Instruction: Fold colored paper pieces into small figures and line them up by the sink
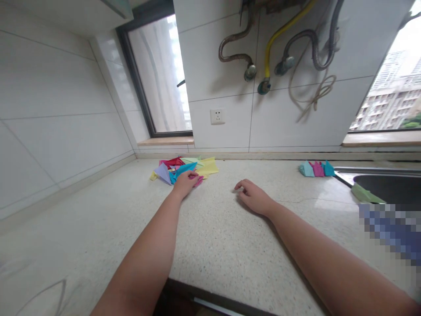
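Your left hand (186, 182) lies at the near side of the pile of coloured papers (184, 168), touching a pink paper (198, 181); whether it grips this paper cannot be told. Your right hand (255, 197), released and loosely bent, is apart from the pile, at the pale surface (213, 228). Three folded papers (317, 169) form a row near the sink (378, 170).

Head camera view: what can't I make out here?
In the head view:
Paper pile: the left hand covers part; whether it grips is unclear.
Sink: cut off by the right edge.
Yellow hose: upper end cut off by the top edge.
Pixelated patch: coarse blocks hide what is there.
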{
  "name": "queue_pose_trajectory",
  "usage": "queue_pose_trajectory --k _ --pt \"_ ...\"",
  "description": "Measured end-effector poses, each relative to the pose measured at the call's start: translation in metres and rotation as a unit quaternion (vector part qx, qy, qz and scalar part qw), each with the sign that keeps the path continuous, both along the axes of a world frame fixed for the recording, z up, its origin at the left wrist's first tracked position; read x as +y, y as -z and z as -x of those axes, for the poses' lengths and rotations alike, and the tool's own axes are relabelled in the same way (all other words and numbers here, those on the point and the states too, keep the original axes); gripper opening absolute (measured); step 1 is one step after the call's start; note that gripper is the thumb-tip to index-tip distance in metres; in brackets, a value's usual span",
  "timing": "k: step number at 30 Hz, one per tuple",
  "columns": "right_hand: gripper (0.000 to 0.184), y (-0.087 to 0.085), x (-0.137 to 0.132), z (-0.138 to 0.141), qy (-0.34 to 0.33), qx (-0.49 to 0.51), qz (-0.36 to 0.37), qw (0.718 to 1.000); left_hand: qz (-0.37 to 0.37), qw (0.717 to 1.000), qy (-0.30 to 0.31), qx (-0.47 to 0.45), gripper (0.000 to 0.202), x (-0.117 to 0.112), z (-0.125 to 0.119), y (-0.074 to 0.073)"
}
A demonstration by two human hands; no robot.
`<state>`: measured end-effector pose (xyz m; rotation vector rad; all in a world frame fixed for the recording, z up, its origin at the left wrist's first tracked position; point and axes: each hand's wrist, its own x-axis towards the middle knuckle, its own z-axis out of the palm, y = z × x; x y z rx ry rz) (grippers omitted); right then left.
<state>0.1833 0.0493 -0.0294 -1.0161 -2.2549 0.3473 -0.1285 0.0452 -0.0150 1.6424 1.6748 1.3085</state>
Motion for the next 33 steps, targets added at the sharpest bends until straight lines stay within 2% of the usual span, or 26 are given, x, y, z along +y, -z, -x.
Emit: queue_pose_trajectory --k 5,9,11,14,16,19,23,30,33 --pt "0.025 0.001 -0.001 0.001 -0.005 -0.002 -0.008 1.000 -0.010 0.996 0.050 -0.072 0.029 0.001 -0.013 0.001" --pt "0.023 0.000 -0.006 0.005 -0.022 0.004 -0.010 1.000 0.013 0.987 0.113 -0.110 0.028 -0.001 -0.037 0.005" --pt "0.022 0.000 -0.008 0.008 -0.017 0.032 0.016 0.999 0.033 0.981 0.156 -0.113 0.029 -0.006 -0.053 0.006" --pt "0.028 -0.001 -0.011 0.014 -0.012 0.099 0.073 0.992 0.061 0.962 0.245 -0.105 0.028 -0.015 -0.073 0.003" --pt "0.028 -0.002 -0.011 0.015 -0.034 0.125 0.105 0.986 0.057 0.956 0.272 -0.092 0.027 -0.020 -0.083 0.000" --pt "0.023 -0.005 -0.012 0.013 -0.064 0.139 0.134 0.979 0.068 0.950 0.281 -0.115 0.031 -0.025 -0.090 -0.004" --pt "0.023 -0.011 -0.013 0.012 -0.052 0.188 0.134 0.972 0.085 0.942 0.269 -0.185 0.041 -0.027 -0.093 -0.008" --pt "0.021 -0.017 -0.016 0.016 -0.028 0.280 0.158 0.947 0.068 0.953 0.261 -0.139 0.039 -0.034 -0.101 -0.009" --pt "0.025 -0.019 -0.017 0.014 -0.047 0.280 0.200 0.938 0.044 0.961 0.243 -0.126 0.033 -0.034 -0.102 -0.010"
